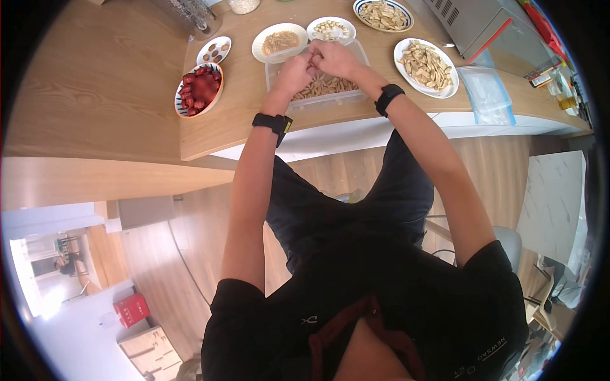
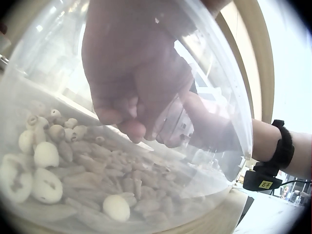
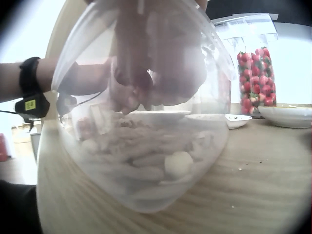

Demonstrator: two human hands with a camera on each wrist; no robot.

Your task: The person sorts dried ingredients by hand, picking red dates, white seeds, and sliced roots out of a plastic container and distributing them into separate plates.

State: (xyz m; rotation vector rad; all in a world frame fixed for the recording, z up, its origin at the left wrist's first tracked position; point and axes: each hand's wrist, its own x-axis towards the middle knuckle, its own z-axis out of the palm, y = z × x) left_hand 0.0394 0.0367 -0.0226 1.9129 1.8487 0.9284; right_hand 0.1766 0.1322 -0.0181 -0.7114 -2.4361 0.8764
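Both hands meet, fingers curled, over a clear plastic container. My left hand is over its left side and my right hand touches it from the right. Whatever may be between the fingertips is hidden. Through the container wall, my left hand shows large in the left wrist view, and my right hand in the right wrist view. Below them lie many pale elongated pieces, with several round cream ones at the left in the left wrist view.
Behind the container stand a plate of shredded food and a plate of round pieces. A bowl of red dates and a small dish are left; a plate of sliced pieces, plastic bag and microwave are right.
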